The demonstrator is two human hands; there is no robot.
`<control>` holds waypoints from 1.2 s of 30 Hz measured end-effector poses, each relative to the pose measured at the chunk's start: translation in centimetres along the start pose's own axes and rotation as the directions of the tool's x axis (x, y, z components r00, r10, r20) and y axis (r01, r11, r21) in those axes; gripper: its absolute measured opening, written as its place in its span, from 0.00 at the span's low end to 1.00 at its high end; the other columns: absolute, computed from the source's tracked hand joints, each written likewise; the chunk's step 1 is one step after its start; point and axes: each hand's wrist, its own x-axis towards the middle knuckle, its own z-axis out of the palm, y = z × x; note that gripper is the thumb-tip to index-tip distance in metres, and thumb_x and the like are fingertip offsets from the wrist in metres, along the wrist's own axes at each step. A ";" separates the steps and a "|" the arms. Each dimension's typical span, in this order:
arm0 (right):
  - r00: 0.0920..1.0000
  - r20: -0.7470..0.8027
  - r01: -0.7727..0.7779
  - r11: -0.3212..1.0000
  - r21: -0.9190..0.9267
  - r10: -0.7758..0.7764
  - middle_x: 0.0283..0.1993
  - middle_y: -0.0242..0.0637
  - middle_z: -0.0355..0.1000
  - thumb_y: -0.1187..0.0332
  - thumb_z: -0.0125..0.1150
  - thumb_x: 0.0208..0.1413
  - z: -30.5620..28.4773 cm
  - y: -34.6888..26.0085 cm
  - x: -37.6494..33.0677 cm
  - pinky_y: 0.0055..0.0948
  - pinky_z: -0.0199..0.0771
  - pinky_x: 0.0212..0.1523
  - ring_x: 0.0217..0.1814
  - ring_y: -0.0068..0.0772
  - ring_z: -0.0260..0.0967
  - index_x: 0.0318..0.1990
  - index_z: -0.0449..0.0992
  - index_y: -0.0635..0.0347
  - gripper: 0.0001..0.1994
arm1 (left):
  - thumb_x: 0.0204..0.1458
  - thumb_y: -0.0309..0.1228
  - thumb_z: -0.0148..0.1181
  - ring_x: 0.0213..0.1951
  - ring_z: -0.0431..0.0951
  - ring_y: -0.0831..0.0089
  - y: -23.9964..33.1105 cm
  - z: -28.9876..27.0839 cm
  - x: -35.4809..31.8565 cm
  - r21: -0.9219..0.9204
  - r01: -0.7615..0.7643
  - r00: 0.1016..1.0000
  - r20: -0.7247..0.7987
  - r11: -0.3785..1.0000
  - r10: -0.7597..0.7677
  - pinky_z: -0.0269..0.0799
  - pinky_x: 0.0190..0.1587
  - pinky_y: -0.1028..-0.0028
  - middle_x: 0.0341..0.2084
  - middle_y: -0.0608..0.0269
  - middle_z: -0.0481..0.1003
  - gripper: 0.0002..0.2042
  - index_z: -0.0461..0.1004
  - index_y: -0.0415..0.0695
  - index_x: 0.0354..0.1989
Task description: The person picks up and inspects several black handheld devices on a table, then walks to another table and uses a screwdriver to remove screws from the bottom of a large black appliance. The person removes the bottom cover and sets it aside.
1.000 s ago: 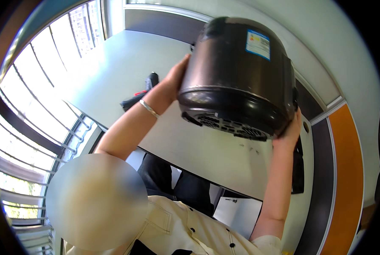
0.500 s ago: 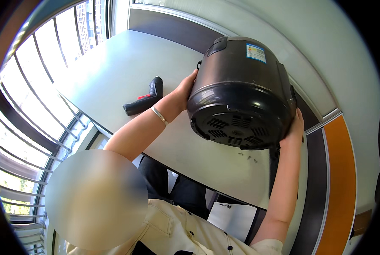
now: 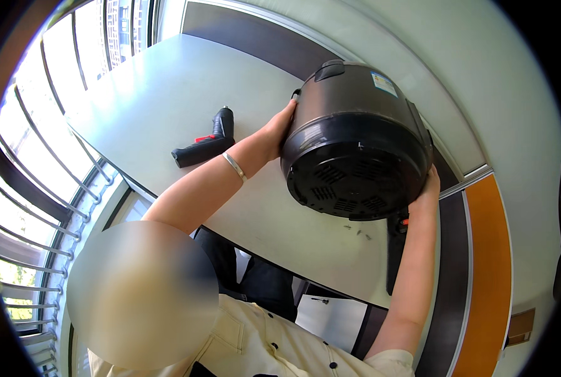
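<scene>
A dark brown and black rice cooker [image 3: 356, 119] is tipped toward me, so its black vented base [image 3: 349, 179] faces me. My left hand [image 3: 282, 129] grips its left side near a small side lug; the fingertips are hidden behind the body. On the lower right side my right hand [image 3: 428, 188] holds it, with most fingers out of sight. To the left of my left wrist lies a black cordless screwdriver [image 3: 208, 141] with a red trigger. Several small screws [image 3: 359, 233] rest on the table below the cooker.
The pale table [image 3: 148, 100] has a dark panel [image 3: 255, 38] along its back edge. Beside my right forearm is a long black object [image 3: 395, 251] with a red spot, partly covered. A barred window [image 3: 35, 157] is at the left, an orange panel [image 3: 487, 270] at the right.
The cooker has tilted further, bringing its sticker nearer the top edge and turning the base. Both hands keep their hold. The surroundings have shifted slightly left in view.
</scene>
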 end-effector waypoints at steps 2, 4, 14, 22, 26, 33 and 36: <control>1.000 -0.013 -0.006 1.000 0.016 0.007 0.40 0.40 0.71 0.70 0.46 0.59 -0.2 0.2 0.1 0.30 0.72 0.42 0.40 0.33 0.71 0.46 0.69 0.65 0.12 | 0.60 0.53 0.29 0.51 0.70 0.68 -0.3 0.3 -1.0 0.022 -0.023 0.999 -0.024 0.999 0.024 0.65 0.55 0.68 0.52 0.55 0.67 0.28 0.60 0.46 0.59; 1.000 -0.007 -0.010 1.000 0.030 0.010 0.40 0.40 0.71 0.70 0.46 0.58 -0.4 0.5 0.4 0.31 0.72 0.42 0.40 0.34 0.71 0.45 0.69 0.66 0.11 | 0.59 0.53 0.31 0.53 0.68 0.67 -0.5 0.0 -1.7 0.131 -0.002 0.996 -0.085 0.991 0.013 0.63 0.56 0.68 0.53 0.55 0.66 0.29 0.59 0.46 0.60; 0.996 0.081 0.016 0.996 0.083 -0.022 0.40 0.43 0.71 0.69 0.48 0.58 -4.0 0.8 2.2 0.32 0.74 0.40 0.40 0.37 0.71 0.41 0.71 0.68 0.11 | 0.51 0.27 0.52 0.35 0.71 0.74 0.2 1.9 -21.0 0.393 -0.854 0.494 0.406 0.342 0.768 0.67 0.39 0.77 0.30 0.63 0.72 0.09 0.73 0.37 0.38; 0.992 -0.043 0.125 0.991 0.052 -0.123 0.38 0.41 0.72 0.67 0.48 0.59 -2.4 1.3 0.8 0.28 0.70 0.40 0.38 0.31 0.70 0.39 0.72 0.70 0.12 | 0.47 0.26 0.50 0.14 0.64 0.83 0.4 2.4 -30.0 -0.097 -0.952 -0.273 0.700 -0.291 0.659 0.66 0.16 0.81 0.13 0.75 0.63 0.06 0.64 0.51 0.21; 0.971 -0.100 0.217 0.976 -0.002 -0.216 0.36 0.39 0.72 0.68 0.47 0.60 -1.2 0.7 -0.8 0.25 0.67 0.42 0.37 0.28 0.68 0.39 0.72 0.69 0.12 | 0.44 0.23 0.52 0.13 0.64 0.83 -5.5 -2.0 -35.8 0.373 -0.682 -0.444 0.472 -0.629 0.762 0.64 0.15 0.80 0.12 0.74 0.63 0.08 0.62 0.50 0.18; 0.925 -0.199 0.317 0.946 -0.068 -0.324 0.37 0.35 0.70 0.67 0.47 0.60 -1.9 0.9 -3.4 0.24 0.66 0.43 0.39 0.26 0.66 0.40 0.71 0.68 0.11 | 0.45 0.20 0.52 0.13 0.64 0.80 1.4 1.2 -29.9 -0.242 -0.965 -0.119 0.742 0.098 0.660 0.59 0.13 0.77 0.16 0.70 0.65 0.04 0.67 0.45 0.23; 0.901 -0.219 0.359 0.927 -0.106 -0.374 0.40 0.36 0.69 0.66 0.47 0.60 -1.9 1.8 -3.8 0.26 0.66 0.45 0.41 0.26 0.66 0.42 0.70 0.68 0.12 | 0.47 0.23 0.52 0.15 0.65 0.77 2.1 0.4 -28.8 -0.461 -0.820 -0.138 0.734 0.339 0.665 0.60 0.14 0.76 0.18 0.68 0.66 0.04 0.70 0.46 0.31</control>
